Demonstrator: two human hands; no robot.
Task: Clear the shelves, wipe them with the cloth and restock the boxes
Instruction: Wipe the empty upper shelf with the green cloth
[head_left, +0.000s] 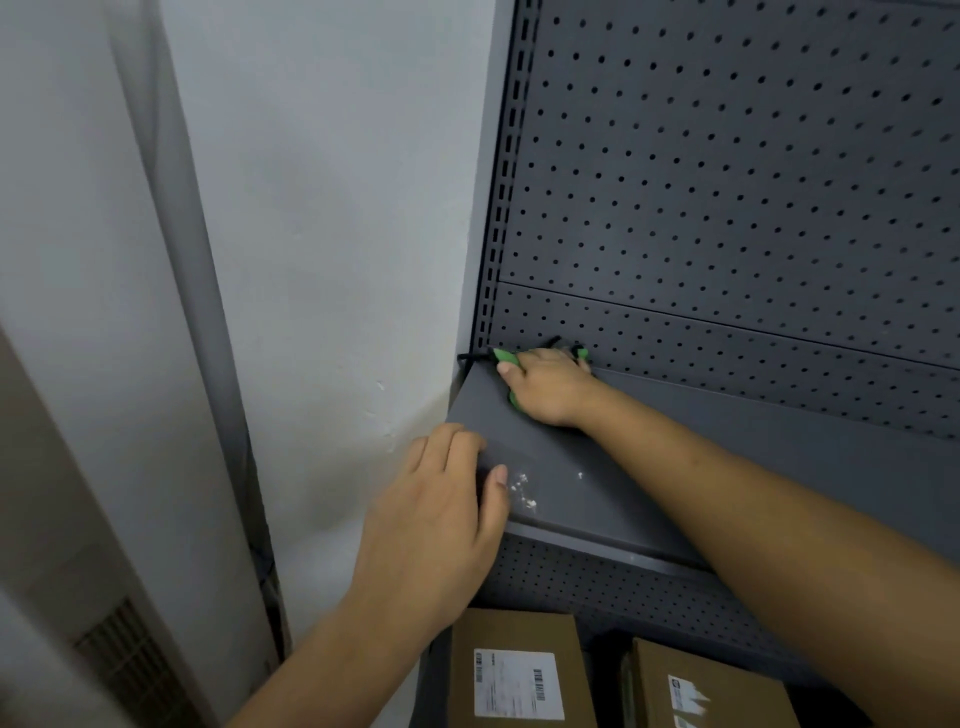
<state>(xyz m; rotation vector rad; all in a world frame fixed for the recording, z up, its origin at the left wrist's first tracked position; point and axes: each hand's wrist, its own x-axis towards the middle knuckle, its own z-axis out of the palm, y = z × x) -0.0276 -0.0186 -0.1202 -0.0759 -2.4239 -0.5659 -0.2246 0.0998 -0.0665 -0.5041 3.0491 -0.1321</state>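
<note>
A dark grey metal shelf (649, 467) carries nothing but some white specks near its front left. At its back left corner my right hand (545, 387) presses a green cloth (505, 357) onto the shelf, fingers curled over it; most of the cloth is hidden under the hand. My left hand (441, 512) grips the shelf's front left corner, thumb on top and fingers round the side edge. Two brown cardboard boxes with white labels, one on the left (519, 670) and one on the right (711, 691), sit on a lower level beneath the shelf.
A perforated grey back panel (727, 182) rises behind the shelf, with a slotted upright (506, 171) at its left. A white wall (322, 234) stands close to the left of the unit. A vent grille (130, 670) shows at the bottom left.
</note>
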